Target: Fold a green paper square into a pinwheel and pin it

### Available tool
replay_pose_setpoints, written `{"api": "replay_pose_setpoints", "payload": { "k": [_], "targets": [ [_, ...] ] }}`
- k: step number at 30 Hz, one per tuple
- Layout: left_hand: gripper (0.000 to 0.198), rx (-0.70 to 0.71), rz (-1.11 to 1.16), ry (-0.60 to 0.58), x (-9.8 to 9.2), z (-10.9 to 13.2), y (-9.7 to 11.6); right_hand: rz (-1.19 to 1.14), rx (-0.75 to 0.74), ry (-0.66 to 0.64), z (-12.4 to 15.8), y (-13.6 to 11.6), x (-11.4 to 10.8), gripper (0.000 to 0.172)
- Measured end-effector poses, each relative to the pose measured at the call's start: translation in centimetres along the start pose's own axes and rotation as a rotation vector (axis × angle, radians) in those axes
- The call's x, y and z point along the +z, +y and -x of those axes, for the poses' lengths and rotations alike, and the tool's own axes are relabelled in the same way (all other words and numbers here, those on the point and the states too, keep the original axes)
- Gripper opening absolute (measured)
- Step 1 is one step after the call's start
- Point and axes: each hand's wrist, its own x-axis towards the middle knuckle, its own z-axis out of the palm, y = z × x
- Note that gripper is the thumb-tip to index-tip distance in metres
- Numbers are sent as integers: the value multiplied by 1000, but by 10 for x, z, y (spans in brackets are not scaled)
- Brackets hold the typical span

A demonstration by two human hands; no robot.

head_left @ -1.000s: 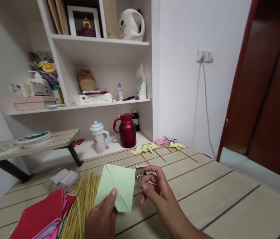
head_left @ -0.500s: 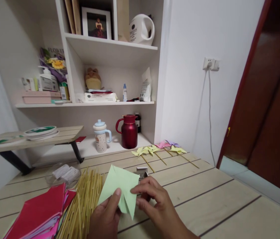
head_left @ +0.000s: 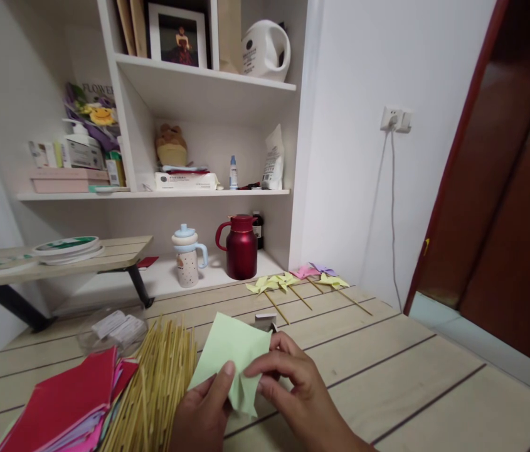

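A pale green sheet of paper (head_left: 227, 345) is held up over the table, tilted, with slits and a bent flap at its lower right. My left hand (head_left: 208, 402) grips its lower left edge, thumb on top and fingers behind. At the right side, my right hand (head_left: 293, 380) has its thumb and fingers closed on the paper's edge, the index finger lying across the front. Part of a small grey box (head_left: 265, 318) shows behind the paper; the rest is hidden.
Left of my hands lie a bundle of thin sticks (head_left: 154, 376) and a stack of coloured paper (head_left: 64, 398). A clear container (head_left: 114, 326) sits behind them. Several paper pinwheels (head_left: 286, 280) lie at the back, near a red jug (head_left: 242, 248) and a cup (head_left: 188, 260).
My right hand's fingers have come in onto the paper, and its lower right part is now bent. The whole view has shifted slightly.
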Motion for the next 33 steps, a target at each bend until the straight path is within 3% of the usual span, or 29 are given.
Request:
{"api": "replay_pose_setpoints", "payload": {
  "k": [5,9,19,33],
  "targets": [
    [35,-47,-45,9,-2,-4,1,-125,137,26,0,1,1,4],
    [40,-134,-39,-53,-2,-5,-2,-145,137,26,0,2,-1,9],
    [33,-180,-9,-14,1,-3,-3,-127,106,73,-1,-4,-2,18],
    [40,-138,-127,47,-10,-9,-19,-96,129,89,-1,-7,-2,18]
  ]
}}
